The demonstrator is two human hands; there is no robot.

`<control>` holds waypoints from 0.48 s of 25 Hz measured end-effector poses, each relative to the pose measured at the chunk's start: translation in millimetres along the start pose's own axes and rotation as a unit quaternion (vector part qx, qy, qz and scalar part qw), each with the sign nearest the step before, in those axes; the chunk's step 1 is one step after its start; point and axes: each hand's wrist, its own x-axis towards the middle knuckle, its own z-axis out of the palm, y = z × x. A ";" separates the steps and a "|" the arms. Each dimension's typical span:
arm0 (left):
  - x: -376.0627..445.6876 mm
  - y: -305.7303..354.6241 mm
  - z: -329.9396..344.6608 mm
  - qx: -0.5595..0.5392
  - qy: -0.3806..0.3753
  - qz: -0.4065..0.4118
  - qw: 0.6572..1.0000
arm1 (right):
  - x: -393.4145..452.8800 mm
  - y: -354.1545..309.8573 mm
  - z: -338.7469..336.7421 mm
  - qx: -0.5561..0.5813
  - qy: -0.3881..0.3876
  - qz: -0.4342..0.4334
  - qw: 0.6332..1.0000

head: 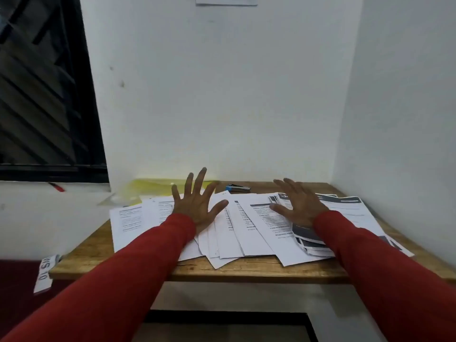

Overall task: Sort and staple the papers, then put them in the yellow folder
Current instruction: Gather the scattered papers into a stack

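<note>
Fingers [197,178] spread over papers [246,233], yellow folder [153,187] behind

The print on the scattered papers [249,233] is too blurred to read. The left hand [197,206] hides part of the yellow folder [153,187], and both red sleeves [138,272] cover sheets beneath them. The blue stapler [237,188] is too small to make out. A sheet [226,0] on the wall is cut off by the top edge.

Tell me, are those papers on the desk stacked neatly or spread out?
Spread out. The papers lie fanned and overlapping at different angles across the wooden table, edges unaligned, under both open hands.
</note>
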 end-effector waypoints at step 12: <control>22.4 24.4 23.4 0.007 -0.262 -0.020 0.965 | -34.0 123.4 -20.7 -0.046 -0.134 0.305 0.942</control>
